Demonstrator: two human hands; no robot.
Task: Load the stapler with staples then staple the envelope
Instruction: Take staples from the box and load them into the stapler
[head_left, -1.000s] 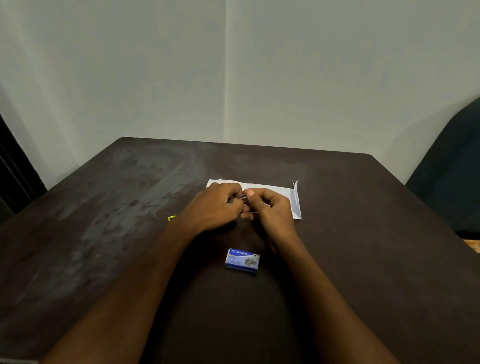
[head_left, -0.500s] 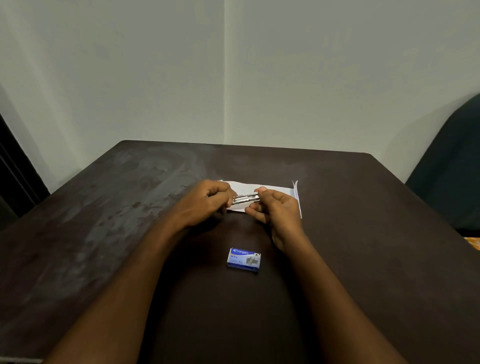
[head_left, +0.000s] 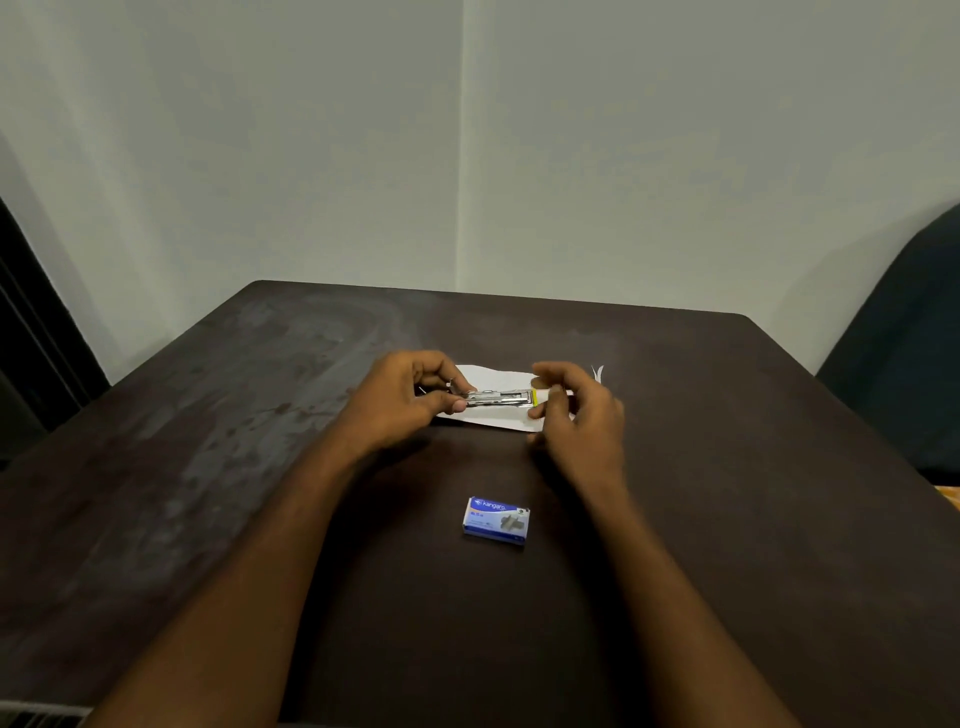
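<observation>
A small metal stapler (head_left: 500, 397) with a yellow end is held level just above the table. My left hand (head_left: 410, 397) pinches its left end between thumb and fingers. My right hand (head_left: 579, 410) is at its yellow right end, fingers curled loosely around the tip; whether they grip it is unclear. Under both hands lies a white envelope (head_left: 506, 421), its flap standing up at the right. A blue and white staple box (head_left: 496, 521) lies shut on the table, nearer to me.
The dark brown table (head_left: 208, 467) fills the view, with worn grey patches on its left half. Pale walls meet in a corner behind it. A dark upholstered seat (head_left: 904, 338) stands off the right edge.
The hands have drawn apart, so the stapler's full metal length and yellow end now show between them. My right hand's fingers have loosened. The staple box has not moved.
</observation>
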